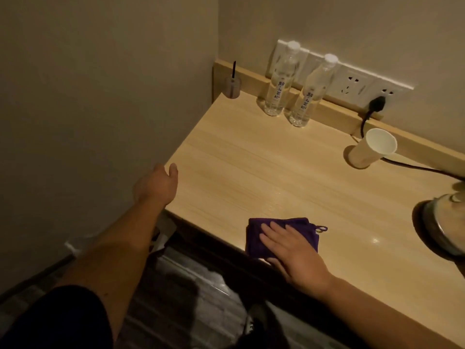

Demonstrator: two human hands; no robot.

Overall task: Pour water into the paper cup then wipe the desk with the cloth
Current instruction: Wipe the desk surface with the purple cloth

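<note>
Right hand (293, 250), fingers flat, presses a purple cloth (259, 238) on the worktop (251, 159); left hand (157, 182) hovers open and empty; cup (370, 148) stands near the bottles (300, 96).

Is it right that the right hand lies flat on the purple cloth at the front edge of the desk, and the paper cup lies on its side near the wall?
Not quite. The head view shows the paper cup standing upright near the wall, not lying on its side. The rest holds: the right hand lies flat on the purple cloth at the front edge of the desk.
</note>
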